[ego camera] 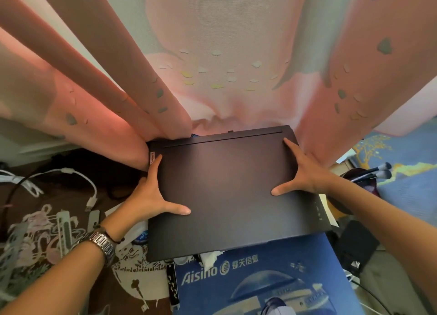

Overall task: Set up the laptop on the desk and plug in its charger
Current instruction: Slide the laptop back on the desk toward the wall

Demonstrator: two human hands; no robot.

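A closed dark grey laptop (pixel 231 191) lies flat in the middle of the view, its far edge against the pink curtain. My left hand (pixel 151 194) grips its left edge, thumb spread on the lid and fingers along the side by the brand tag. Gripping the right edge is my right hand (pixel 300 173), with its thumb on the lid. A white cable with a USB plug (pixel 91 202) curls on the left over the brown patterned cloth. No charger brick can be made out.
A blue mouse pad (pixel 272 281) with white lettering lies under the laptop's near edge. Pink curtains (pixel 212 66) hang close behind. Makeup brushes (pixel 376 170) stand at the right. A dark cable (pixel 14 191) and white ties lie at the far left. A black object (pixel 357 246) sits right.
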